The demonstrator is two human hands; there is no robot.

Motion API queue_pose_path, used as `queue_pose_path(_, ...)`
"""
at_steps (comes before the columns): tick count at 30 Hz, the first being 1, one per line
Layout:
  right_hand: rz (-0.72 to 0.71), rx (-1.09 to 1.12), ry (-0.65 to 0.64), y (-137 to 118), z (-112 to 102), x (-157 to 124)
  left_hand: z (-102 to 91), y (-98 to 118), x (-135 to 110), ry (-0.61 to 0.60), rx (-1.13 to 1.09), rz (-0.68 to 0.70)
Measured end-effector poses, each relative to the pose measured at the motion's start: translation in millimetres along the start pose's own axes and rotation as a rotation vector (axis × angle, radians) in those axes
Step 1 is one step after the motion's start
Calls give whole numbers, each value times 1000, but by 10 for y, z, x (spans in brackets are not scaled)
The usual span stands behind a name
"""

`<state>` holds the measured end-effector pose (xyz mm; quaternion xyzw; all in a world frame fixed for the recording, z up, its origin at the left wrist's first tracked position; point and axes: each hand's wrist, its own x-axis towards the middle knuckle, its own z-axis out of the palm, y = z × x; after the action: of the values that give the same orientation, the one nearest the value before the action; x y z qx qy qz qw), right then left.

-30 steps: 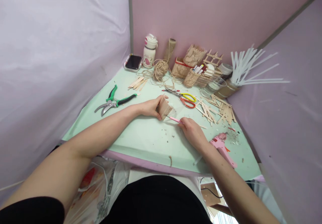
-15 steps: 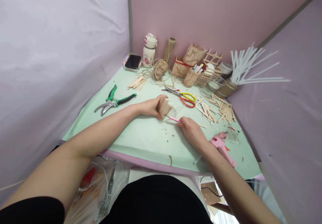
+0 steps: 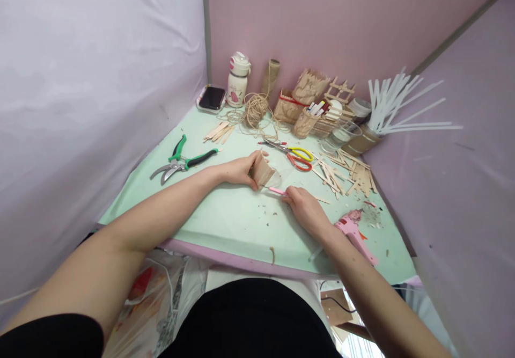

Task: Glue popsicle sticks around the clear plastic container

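Observation:
My left hand point(image 3: 243, 170) is closed around a small clear cup partly clad in wooden craft sticks point(image 3: 263, 173), tilted over the table. Bare see-through plastic shows on the cup's right side. In my right hand point(image 3: 301, 202) is a slim pink-handled craft knife point(image 3: 277, 191), its thin metal tip at the lower edge of the sticks. Whether the tip touches the wood or the plastic is too small to tell. Just beyond the cup lie scissors point(image 3: 300, 156) with one yellow and one red handle.
Green-handled pruning shears point(image 3: 181, 162) lie at left. A pink glue gun point(image 3: 356, 234) rests beside my right forearm. Loose craft sticks point(image 3: 332, 178) are scattered at right. Along the back stand a bottle point(image 3: 238, 81), a twine ball point(image 3: 256, 108), stick-covered holders point(image 3: 306, 123) and white glue sticks point(image 3: 392, 103).
The craft knife's tip has shifted slightly down along the cup's lower edge, and its handle lies a little flatter. My left hand keeps its hold on the cup.

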<state>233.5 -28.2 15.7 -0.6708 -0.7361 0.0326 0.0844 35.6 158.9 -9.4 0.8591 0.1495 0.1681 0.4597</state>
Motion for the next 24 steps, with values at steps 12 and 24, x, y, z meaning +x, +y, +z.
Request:
queue_pose_path(12, -19, 43, 74, 75, 59, -50, 4, -15, 1, 13, 44, 8)
queue_pose_path(24, -33, -7, 50, 28, 50, -31, -5, 67, -12, 9, 88, 2)
